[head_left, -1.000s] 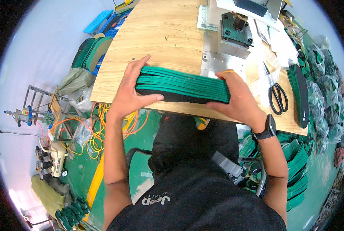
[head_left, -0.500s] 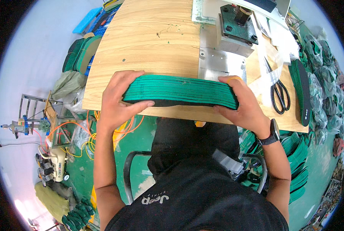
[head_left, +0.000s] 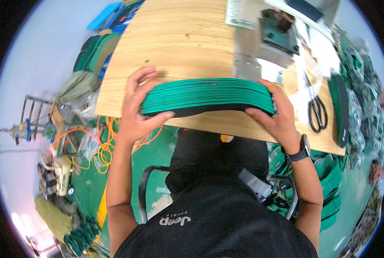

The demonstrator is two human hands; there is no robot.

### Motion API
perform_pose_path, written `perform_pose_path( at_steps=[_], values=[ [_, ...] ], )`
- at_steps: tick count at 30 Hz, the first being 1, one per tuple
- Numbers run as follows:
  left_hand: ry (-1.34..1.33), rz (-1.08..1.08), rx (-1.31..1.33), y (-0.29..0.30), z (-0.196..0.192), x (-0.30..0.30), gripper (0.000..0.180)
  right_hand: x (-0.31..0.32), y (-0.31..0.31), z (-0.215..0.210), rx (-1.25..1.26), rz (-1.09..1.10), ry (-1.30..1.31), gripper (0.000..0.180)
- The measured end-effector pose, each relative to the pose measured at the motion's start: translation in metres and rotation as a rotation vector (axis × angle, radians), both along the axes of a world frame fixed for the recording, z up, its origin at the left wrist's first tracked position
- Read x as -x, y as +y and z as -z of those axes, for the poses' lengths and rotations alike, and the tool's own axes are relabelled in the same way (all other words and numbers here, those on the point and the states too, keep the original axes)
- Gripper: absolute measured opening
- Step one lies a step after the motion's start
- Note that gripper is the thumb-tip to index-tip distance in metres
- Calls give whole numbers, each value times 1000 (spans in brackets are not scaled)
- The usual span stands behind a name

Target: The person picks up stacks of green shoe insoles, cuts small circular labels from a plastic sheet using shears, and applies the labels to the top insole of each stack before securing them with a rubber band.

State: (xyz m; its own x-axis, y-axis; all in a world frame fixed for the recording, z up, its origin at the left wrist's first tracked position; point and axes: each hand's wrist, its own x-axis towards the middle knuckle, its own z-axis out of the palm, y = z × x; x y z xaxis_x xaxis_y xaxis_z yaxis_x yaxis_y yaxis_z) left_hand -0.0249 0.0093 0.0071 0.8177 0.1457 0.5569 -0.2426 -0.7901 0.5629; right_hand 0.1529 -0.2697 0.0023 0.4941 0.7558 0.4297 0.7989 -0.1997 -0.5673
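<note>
A stack of insoles [head_left: 209,95], green along its layered edges and black on the near face, is held lengthwise between my two hands above the near edge of the wooden table. It bows slightly upward in the middle. My left hand [head_left: 141,105] grips its left end, thumb along the black near face and some fingers lifted behind. My right hand [head_left: 281,111] clasps the other end, thumb at the lower near edge and fingers over the far side.
On the wooden table [head_left: 174,38], black-handled scissors [head_left: 318,116] lie to the right beside white sheet material. More green-and-black insoles [head_left: 339,112] rest by the right edge. A dark-topped metal block [head_left: 280,34] stands at the back right. Orange and yellow hoses [head_left: 104,150] trail across the floor at left.
The stack has shifted slightly right in view and is more arched, its layers more distinct. Some left fingers have lifted off it. The whole view has shifted a little too.
</note>
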Motion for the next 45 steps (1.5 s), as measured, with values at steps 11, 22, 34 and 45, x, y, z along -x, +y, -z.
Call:
perform_pose_path(
  at_steps=[11,22,34,45],
  values=[
    [132,-68,192,-2,4,4,65,8,-8,-2,97,-69,23,63],
    [241,-266,377,-6,16,-34,38,6,-22,-12,67,250,493,53],
    [228,111,521,1,27,-27,68,2,-35,-3,83,27,35,78],
    [275,172,465,8,20,-28,91,8,-35,-5,35,89,10,71]
  ],
)
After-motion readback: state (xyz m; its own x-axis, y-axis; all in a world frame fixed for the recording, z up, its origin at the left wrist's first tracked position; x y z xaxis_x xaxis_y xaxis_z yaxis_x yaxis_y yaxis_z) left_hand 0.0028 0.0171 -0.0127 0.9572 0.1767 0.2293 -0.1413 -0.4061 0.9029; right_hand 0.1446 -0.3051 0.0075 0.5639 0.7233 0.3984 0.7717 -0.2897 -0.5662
